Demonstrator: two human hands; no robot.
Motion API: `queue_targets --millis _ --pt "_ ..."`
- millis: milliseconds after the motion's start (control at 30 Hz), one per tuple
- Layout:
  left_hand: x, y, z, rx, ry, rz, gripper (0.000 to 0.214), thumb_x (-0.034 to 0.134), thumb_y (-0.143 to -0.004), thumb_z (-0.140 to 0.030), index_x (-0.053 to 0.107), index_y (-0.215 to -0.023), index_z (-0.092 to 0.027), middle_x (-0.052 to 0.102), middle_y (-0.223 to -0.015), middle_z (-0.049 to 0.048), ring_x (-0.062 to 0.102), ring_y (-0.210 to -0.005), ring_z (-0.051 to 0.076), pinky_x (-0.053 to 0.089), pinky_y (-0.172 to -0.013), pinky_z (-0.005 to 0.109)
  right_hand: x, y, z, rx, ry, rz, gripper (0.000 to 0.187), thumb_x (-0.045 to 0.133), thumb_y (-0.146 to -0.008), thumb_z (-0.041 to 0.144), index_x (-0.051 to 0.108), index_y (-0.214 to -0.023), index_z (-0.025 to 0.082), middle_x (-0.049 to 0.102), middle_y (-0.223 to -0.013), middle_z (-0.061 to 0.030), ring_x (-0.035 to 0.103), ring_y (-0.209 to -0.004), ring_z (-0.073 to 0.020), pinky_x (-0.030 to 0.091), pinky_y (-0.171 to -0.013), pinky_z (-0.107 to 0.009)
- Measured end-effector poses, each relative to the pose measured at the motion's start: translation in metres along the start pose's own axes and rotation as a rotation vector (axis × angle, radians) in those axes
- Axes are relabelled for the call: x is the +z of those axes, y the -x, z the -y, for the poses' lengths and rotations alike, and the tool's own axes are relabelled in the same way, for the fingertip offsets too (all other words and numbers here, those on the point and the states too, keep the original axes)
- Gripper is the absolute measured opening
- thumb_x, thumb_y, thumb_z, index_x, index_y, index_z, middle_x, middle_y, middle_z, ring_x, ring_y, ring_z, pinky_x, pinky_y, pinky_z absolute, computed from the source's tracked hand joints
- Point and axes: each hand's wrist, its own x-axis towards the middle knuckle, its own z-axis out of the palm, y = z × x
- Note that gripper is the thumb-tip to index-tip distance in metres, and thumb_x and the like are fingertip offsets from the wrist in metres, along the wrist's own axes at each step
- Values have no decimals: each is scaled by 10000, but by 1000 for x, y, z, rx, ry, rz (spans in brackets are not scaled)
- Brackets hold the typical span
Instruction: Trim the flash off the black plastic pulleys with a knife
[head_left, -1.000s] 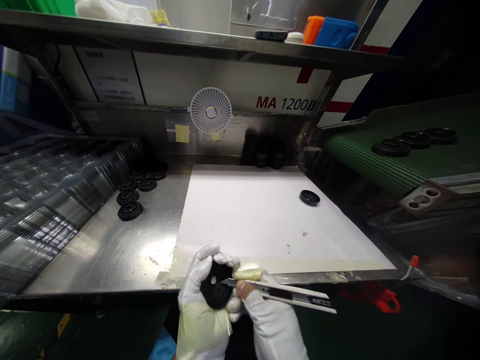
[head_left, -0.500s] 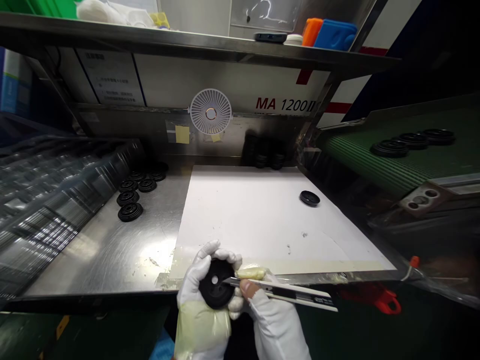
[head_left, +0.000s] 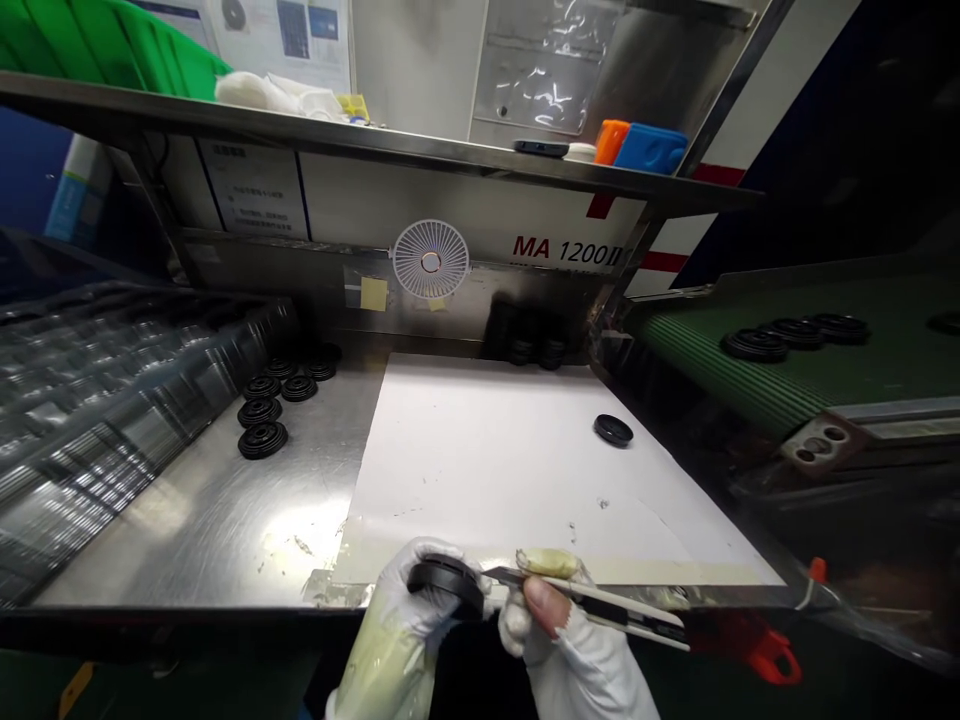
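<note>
In a white glove with yellowish tape, my left hand [head_left: 409, 610] is closed around a black round plastic part [head_left: 448, 582], now tilted so its rim faces me. My right hand [head_left: 559, 620], gloved with the thumb tip bare, grips a utility knife [head_left: 615, 608]. The knife's blade points left and ends close to the part's right edge; whether it touches cannot be made out. Another black round part [head_left: 613, 430] lies alone on the right of the white sheet [head_left: 480, 460].
Several black parts [head_left: 262, 440] stand on the metal table beside clear plastic trays [head_left: 112, 420]. More lie on a green conveyor [head_left: 697, 370] at right. A shelf [head_left: 420, 150] crosses above a white fan [head_left: 430, 260]. Something red [head_left: 765, 650] hangs below the table edge.
My left hand has turned the black part from face-up to edge-on. The knife blade has moved from over its face to just right of it. The camera view has tilted up.
</note>
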Motion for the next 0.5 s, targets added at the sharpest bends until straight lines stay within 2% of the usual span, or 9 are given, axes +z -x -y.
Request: queue_targets --millis 100,300,500 --pt "6 2 1 -22 62 27 143 704 -673 -282 631 -707 -163 612 -653 54 575 -626 187 439 -586 293 4 5 -2 -34 72 -25 269 742 -634 427 644 -670 179 583 -421 12 515 -333 -142 433 -342 -265" --pt "4 3 11 -85 149 63 186 685 -701 -331 605 -725 -165 554 -597 19 492 -489 110 375 -467 238 11 14 -6 -49 142 -59 226 734 -650 400 644 -567 209 577 -439 12 513 -375 -134 455 -376 -261" --pt "-2 -3 25 -79 184 41 299 751 -603 -403 574 -691 -179 526 -526 -5 478 -419 109 349 -411 231 10 19 -3 -79 179 -49 204 713 -683 391 649 -602 215 604 -527 23 562 -484 -146 510 -517 -294"
